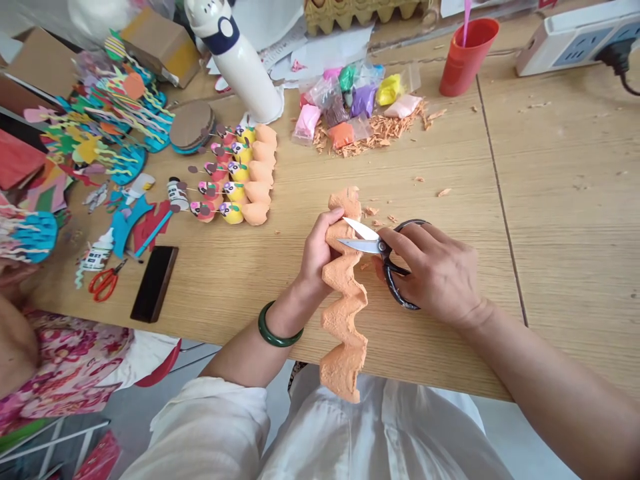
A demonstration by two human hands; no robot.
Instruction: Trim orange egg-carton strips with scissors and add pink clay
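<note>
My left hand [319,250] grips an orange strip of egg carton [345,313] near its far end, thumb on top. The strip has a wavy edge and hangs toward me past the table's edge. In my right hand [437,270] is a pair of black-handled scissors [383,245], fingers through the loops. Their blades are parted and lie across the strip's upper part, close to my left thumb. Small orange scraps [371,211] lie just beyond the blades.
Left of my hands stand decorated egg-carton cups [257,175], a phone [155,283], red scissors [103,285] and glue bottles. Farther back are a white bottle [245,70], bagged coloured clay [363,100], a red cup [469,59] and a power strip [575,43]. Another person sits at left.
</note>
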